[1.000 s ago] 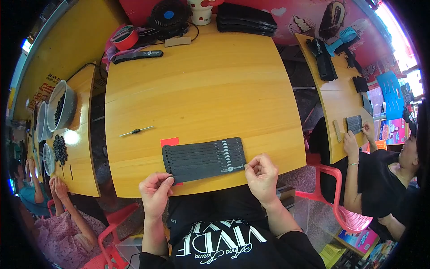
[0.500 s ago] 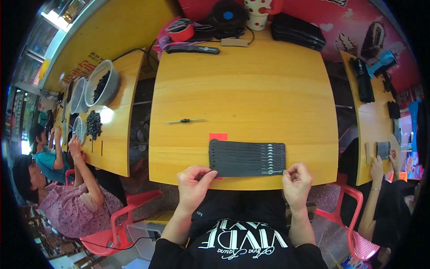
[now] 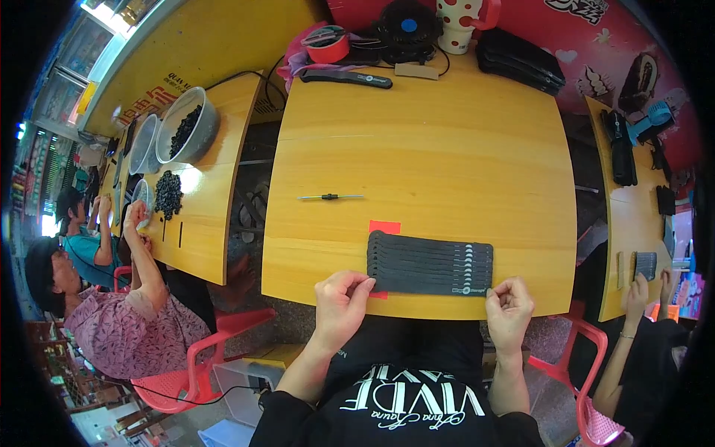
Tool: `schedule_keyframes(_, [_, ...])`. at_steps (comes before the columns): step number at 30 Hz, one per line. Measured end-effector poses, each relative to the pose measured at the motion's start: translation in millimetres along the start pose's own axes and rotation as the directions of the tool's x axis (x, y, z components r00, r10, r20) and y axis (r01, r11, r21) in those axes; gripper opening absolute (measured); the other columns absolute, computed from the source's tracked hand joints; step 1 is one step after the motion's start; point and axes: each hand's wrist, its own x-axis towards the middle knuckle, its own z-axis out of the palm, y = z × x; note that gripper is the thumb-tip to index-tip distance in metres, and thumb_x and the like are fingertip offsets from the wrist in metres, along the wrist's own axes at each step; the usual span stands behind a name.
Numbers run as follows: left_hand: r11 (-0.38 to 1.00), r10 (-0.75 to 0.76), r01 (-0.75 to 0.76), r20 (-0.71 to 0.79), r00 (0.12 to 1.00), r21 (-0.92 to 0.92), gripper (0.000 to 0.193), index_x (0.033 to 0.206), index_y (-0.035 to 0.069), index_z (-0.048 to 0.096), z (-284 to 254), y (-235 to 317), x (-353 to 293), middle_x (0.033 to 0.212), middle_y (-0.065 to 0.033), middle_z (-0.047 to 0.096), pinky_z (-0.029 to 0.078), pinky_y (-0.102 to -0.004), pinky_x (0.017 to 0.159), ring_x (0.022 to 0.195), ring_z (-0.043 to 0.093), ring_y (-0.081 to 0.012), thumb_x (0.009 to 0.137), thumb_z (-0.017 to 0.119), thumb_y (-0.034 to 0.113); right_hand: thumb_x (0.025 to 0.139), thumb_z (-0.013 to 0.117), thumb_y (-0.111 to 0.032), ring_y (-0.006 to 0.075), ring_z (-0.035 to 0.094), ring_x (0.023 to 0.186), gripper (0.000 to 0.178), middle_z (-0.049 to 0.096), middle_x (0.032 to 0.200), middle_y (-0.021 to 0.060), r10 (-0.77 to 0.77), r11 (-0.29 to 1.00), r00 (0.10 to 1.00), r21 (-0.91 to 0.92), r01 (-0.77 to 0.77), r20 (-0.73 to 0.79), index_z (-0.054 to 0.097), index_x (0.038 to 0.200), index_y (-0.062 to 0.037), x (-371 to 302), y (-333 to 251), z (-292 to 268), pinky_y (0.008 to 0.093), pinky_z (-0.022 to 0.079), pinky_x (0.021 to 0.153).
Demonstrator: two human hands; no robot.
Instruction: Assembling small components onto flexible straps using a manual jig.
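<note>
A row of flat black straps [image 3: 424, 262] lies overlapped like shingles near the table's front edge, rounded ends with small holes at the left, pale printed marks at the right. My left hand [image 3: 341, 304] pinches the left end of the nearest strap between thumb and forefinger. At its right end, my right hand [image 3: 511, 309] is closed with fingers curled, holding the strap's corner. Under the straps, a red patch [image 3: 385, 226] shows on the tabletop. Farther off to the left lies a thin metal rod with a black middle [image 3: 330, 197].
Along the table's [image 3: 439, 156] far edge stand a black fan [image 3: 407, 30], a dotted cup [image 3: 456, 26], a red tape roll [image 3: 328, 46], a single strap [image 3: 346, 77] and black pouches [image 3: 520, 61]. Co-workers sit at side tables; the left one bears bowls [image 3: 188, 125] of black pieces.
The whole view has shifted, so the table and straps appear farther right. Both hands keep their places at the two ends of the nearest strap.
</note>
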Motion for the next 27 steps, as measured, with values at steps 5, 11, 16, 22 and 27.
schedule_keyframes(5, [1.000,-0.017,0.017,0.012,1.000,0.003,0.007,0.081,-0.005,0.069,-0.9,2.9,2.4,0.067,-0.0131,0.066,0.049,-0.0281,0.055,0.058,0.063,-0.0158,0.084,0.071,0.001,0.077,0.063,0.015,0.0034,0.050,0.054,0.020,0.050,0.067,0.0000,0.018,1.000,1.000,-0.016,-0.018,0.006,0.050,0.076,-0.0009,0.0,-0.9,-0.9,0.0201,0.036,0.048])
schedule_keyframes(11, [0.998,0.015,-0.015,-0.007,1.000,0.061,0.009,0.079,-0.005,0.068,0.2,4.7,3.1,0.066,-0.0137,0.065,0.048,-0.0289,0.054,0.057,0.063,-0.0169,0.083,0.072,0.002,0.076,0.062,0.015,0.0030,0.048,0.054,0.020,0.050,0.067,-0.0002,0.011,1.000,1.000,-0.015,-0.011,0.009,0.050,0.075,-0.0009,0.3,0.2,-1.7,0.0202,0.035,0.048])
schedule_keyframes(16, [0.997,0.016,-0.015,-0.013,1.000,0.074,0.010,0.078,-0.005,0.067,-0.2,5.0,3.2,0.066,-0.0138,0.066,0.048,-0.0289,0.053,0.057,0.063,-0.0168,0.083,0.073,0.002,0.076,0.062,0.016,0.0026,0.048,0.054,0.021,0.049,0.066,-0.0006,0.013,1.000,1.000,0.001,-0.013,-0.001,0.050,0.075,-0.0010,0.5,-1.0,-0.3,0.0200,0.035,0.048])
schedule_keyframes(22, [0.999,-0.015,0.016,-0.020,1.000,0.051,0.011,0.077,-0.005,0.067,0.9,4.5,3.5,0.065,-0.0134,0.065,0.049,-0.0283,0.053,0.056,0.063,-0.0163,0.083,0.073,0.002,0.077,0.062,0.016,0.0019,0.047,0.054,0.021,0.048,0.067,-0.0015,0.018,1.000,1.000,-0.007,-0.018,0.003,0.050,0.076,-0.0014,0.1,-0.2,-0.7,0.0196,0.034,0.048])
schedule_keyframes(27, [0.998,-0.004,0.005,-0.026,1.000,0.057,0.012,0.077,-0.005,0.067,0.7,3.6,4.0,0.065,-0.0133,0.066,0.049,-0.0290,0.054,0.057,0.064,-0.0169,0.083,0.074,0.003,0.078,0.062,0.015,0.0017,0.046,0.054,0.021,0.049,0.067,-0.0020,0.026,1.000,1.000,0.004,-0.026,0.003,0.050,0.076,-0.0019,0.7,-2.0,0.0,0.0193,0.034,0.048])
